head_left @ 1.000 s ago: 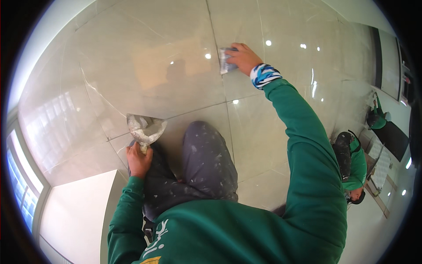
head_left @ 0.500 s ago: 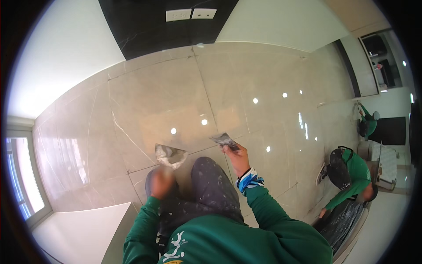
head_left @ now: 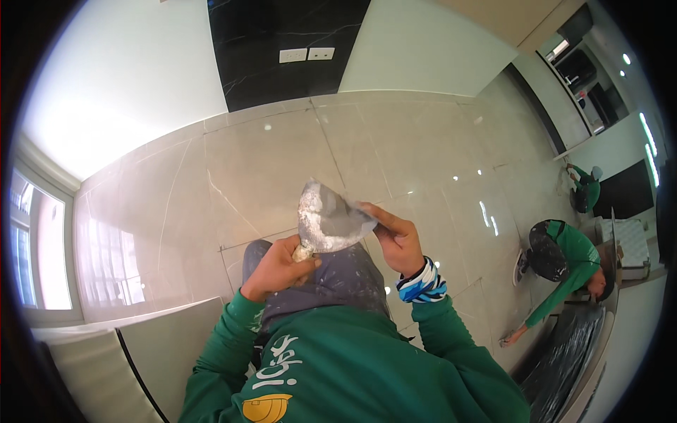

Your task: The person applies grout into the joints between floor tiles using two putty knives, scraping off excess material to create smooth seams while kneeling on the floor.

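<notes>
My left hand (head_left: pixel 278 269) is closed round the handle of a trowel (head_left: pixel 330 217). The trowel's broad pointed blade is held over my lap, with whitish crusted filler along its left and lower edges and a grey face. At the blade's right side, my right hand (head_left: pixel 400 243) pinches a small flat grey scraper (head_left: pixel 360 212) between thumb and fingers. The scraper's edge blends with the trowel blade, so exactly where they touch is hard to make out. A blue and white band wraps my right wrist.
Glossy beige floor tiles (head_left: pixel 275 166) spread ahead of my knees. A black panel with white sockets (head_left: pixel 307 55) stands at the far wall. To the right, a co-worker in green (head_left: pixel 575 247) bends beside a dark plastic-covered item (head_left: pixel 564 359); another crouches farther off. A window (head_left: pixel 49 243) is left.
Both hands have come together above my lap. The trowel has risen and moved right, its blade now turned toward the right hand; the scraper has met it at the blade's right side.
</notes>
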Action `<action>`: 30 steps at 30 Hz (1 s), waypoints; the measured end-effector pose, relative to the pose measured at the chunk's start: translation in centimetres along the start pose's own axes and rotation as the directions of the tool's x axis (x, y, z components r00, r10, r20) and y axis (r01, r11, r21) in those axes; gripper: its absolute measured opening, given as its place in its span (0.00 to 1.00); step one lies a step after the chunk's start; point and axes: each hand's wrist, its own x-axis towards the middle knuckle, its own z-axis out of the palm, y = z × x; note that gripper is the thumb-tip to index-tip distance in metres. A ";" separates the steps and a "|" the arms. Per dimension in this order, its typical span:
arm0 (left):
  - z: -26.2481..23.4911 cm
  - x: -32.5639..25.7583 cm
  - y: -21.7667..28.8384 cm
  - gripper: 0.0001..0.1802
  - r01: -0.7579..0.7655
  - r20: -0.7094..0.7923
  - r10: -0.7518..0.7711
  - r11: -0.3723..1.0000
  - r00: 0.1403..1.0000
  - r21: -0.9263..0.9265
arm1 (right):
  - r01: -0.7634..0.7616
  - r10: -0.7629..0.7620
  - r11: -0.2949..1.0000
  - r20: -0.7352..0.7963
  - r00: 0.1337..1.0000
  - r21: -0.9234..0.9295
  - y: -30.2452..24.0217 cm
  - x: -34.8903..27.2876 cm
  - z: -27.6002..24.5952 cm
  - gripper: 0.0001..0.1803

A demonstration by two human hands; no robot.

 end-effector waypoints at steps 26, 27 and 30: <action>-1.6 -0.6 0.3 0.12 -0.069 0.180 0.064 0.997 0.982 0.018 | 0.009 0.007 0.680 0.019 1.000 -0.733 -1.5 -5.4 -0.6 0.26; -1.3 -0.7 0.7 0.12 -0.091 0.132 0.081 0.994 0.988 0.068 | -0.230 0.177 0.863 -0.159 0.971 -0.449 -0.7 -6.2 -1.1 0.22; -1.6 -1.1 0.1 0.11 -0.076 0.090 0.067 0.992 0.994 0.100 | -0.339 0.366 0.928 -0.222 0.903 0.151 -1.3 -6.9 -0.8 0.18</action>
